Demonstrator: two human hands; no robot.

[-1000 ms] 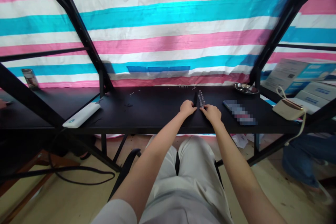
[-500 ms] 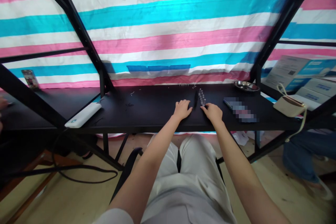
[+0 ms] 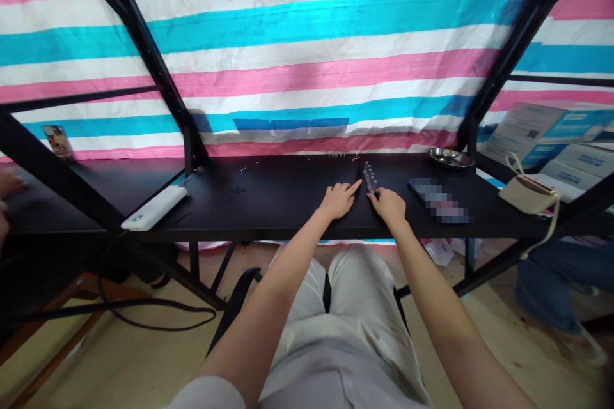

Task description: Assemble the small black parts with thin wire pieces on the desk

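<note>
Lightly, our left hand (image 3: 338, 200) lies open on the table, fingers spread and holding nothing, its index fingertip (image 3: 357, 183) just beside a slim black object (image 3: 359, 174). Our right hand (image 3: 387, 204) rests half curled, empty as far as we can see, just beside a cluster of small clear vials (image 3: 369, 177). The matte black table (image 3: 278, 204) also carries a white power bank (image 3: 154, 208), a round steel dish (image 3: 449, 157) and a blurred flat item (image 3: 439, 201), before a pink, white and blue striped tarp (image 3: 307, 32).
</note>
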